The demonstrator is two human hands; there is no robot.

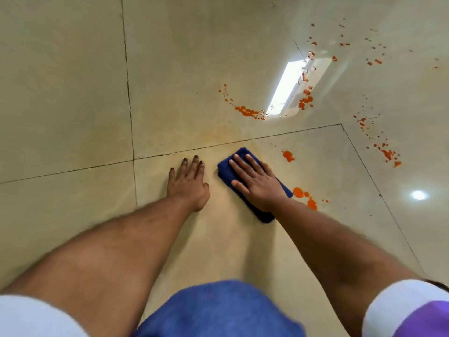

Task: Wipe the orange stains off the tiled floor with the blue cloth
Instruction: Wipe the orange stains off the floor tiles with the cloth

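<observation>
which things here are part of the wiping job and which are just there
Job: blue cloth under the right hand; orange stains; tiled floor.
Just there: left hand resting flat on the floor; light reflection.

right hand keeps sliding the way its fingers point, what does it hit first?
Probably nothing solid. The right hand, flat on the blue cloth, points up-left toward the grout line. Beyond that lies bare tile; the orange stain arc sits slightly right of that line.
</observation>
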